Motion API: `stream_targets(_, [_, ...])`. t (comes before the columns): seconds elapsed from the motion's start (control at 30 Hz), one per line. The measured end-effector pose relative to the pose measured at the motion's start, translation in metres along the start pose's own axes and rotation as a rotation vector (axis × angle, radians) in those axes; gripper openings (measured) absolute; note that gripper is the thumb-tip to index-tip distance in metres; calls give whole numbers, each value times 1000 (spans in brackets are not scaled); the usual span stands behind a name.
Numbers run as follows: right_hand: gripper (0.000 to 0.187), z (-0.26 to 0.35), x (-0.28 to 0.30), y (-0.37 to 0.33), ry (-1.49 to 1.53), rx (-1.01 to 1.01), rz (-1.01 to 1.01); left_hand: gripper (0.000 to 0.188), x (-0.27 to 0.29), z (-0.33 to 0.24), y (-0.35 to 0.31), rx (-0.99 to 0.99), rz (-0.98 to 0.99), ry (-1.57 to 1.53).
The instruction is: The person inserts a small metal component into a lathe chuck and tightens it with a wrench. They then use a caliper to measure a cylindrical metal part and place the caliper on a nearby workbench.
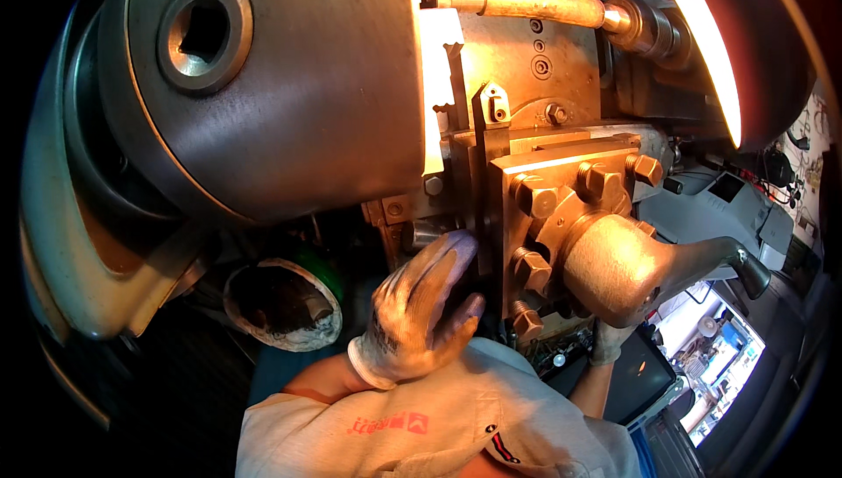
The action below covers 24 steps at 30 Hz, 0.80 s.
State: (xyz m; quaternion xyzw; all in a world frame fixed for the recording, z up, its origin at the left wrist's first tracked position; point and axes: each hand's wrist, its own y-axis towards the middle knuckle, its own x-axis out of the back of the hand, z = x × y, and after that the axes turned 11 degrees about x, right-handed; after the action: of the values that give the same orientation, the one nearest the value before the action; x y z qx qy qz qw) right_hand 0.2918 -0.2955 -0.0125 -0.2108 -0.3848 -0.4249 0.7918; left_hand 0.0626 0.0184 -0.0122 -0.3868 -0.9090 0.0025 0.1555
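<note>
My left hand (pixel 408 311), in a stained work glove, is raised beside the lathe's tool post with its fingers stretched and the thumb apart. Nothing shows in its grasp. Its fingertips are close to the left side of the square tool post (pixel 509 215); whether they touch it I cannot tell. A cutting tool (pixel 493 110) with a small insert at its tip points away from me, clamped in the post. Large hex bolts (pixel 535 197) and a rounded clamping handle (pixel 614 267) sit on top. Below that handle is my gloved right hand (pixel 610 342), its fingers hidden.
A big lathe chuck (pixel 307 83) with a square key socket fills the upper left. A lit hose with metal fittings (pixel 544 0) crosses the top, next to a bright lamp (pixel 702 31). An open bucket (pixel 285 307) with a dirty rim stands below the chuck.
</note>
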Motion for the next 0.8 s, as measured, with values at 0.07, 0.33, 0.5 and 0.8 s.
stream_targets(0.07, [57, 26, -8, 6, -32, 92, -42, 60, -1, 1, -3, 1, 11, -9])
stream_targets(0.33, [36, 5, 1, -12, -38, 75, 5, 61, -3, -2, -7, 7, 58, -16])
stream_targets(0.5, [25, 8, -5, -20, -17, -41, 7, 57, -5, -3, -15, 0, 45, -5])
stream_targets(0.8, [23, 29, -7, -38, 183, -13, -13, 47, -2, -14, -47, 63, 37, -74])
